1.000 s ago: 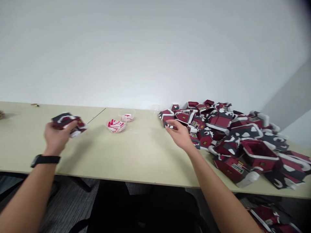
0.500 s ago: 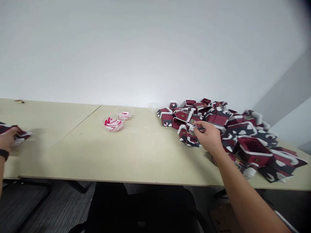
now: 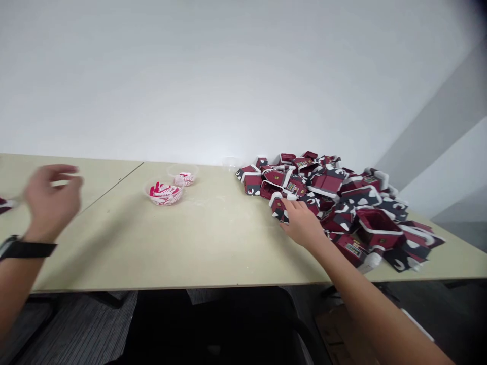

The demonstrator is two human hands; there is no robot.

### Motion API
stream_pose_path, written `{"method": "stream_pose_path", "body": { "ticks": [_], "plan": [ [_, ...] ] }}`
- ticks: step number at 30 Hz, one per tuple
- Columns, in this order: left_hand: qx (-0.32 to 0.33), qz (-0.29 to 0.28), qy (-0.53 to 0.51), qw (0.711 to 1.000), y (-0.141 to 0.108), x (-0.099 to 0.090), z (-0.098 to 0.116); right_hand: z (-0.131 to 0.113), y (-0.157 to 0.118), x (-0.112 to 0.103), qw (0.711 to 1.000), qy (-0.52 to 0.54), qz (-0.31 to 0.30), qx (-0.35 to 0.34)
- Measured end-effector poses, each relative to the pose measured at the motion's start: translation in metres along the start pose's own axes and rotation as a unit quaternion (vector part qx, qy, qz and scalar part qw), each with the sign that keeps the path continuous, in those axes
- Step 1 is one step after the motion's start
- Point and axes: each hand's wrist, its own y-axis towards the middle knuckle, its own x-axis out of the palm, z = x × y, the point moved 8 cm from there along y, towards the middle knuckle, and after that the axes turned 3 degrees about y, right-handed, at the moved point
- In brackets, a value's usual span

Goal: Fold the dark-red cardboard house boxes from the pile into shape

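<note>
A heap of small maroon houses [image 3: 327, 180] with dark grey roofs and white edging lies on the right part of the table. At its near left edge, my right hand [image 3: 304, 225] is closed on one small house [image 3: 279, 209], fingers over its top and thumb at the near side. My left hand [image 3: 55, 197], blurred by motion, hangs above the left part of the table with fingers loosely curled, thumb apart from them and nothing visible between. Beyond it, a maroon and white piece [image 3: 4, 205] is cut off by the left frame edge.
Two clear bowls hold red-and-white pieces: a nearer bowl [image 3: 163, 193] and a farther bowl [image 3: 183, 175]. A clear container [image 3: 231, 163] stands by the wall. A seam [image 3: 114, 185] crosses the table [image 3: 213, 248]. A dark chair [image 3: 228, 324] is below the front edge.
My left hand has let go of the maroon piece at the far left and come up toward the right. My right hand has lowered and closed on a house. The view has shifted slightly right.
</note>
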Motion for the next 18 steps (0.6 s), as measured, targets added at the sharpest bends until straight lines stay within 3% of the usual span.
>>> {"method": "stream_pose_path", "body": {
  "ticks": [2,5,8,11,14,18],
  "plan": [
    [0.091,-0.037,-0.048,0.994,-0.019,0.03,0.026,-0.004,-0.003,0.01,0.999,-0.034,-0.015,0.01],
    [0.225,-0.167,-0.143,0.949,-0.065,0.089,0.087,-0.007,-0.003,0.019,0.999,-0.032,-0.002,0.023],
    [0.301,-0.298,-0.202,0.883,-0.118,0.139,0.148,-0.007,0.001,0.023,0.998,-0.01,0.03,0.054],
    [0.333,-0.364,-0.243,0.835,-0.157,0.173,0.192,-0.011,0.004,0.025,0.995,0.021,0.054,0.079],
    [0.34,-0.387,-0.28,0.81,-0.178,0.195,0.213,-0.024,0.004,0.024,0.993,0.079,0.062,0.059],
    [0.319,-0.384,-0.299,0.813,-0.185,0.216,0.208,-0.038,0.0,0.015,0.984,0.141,0.099,0.055]
  ]
}}
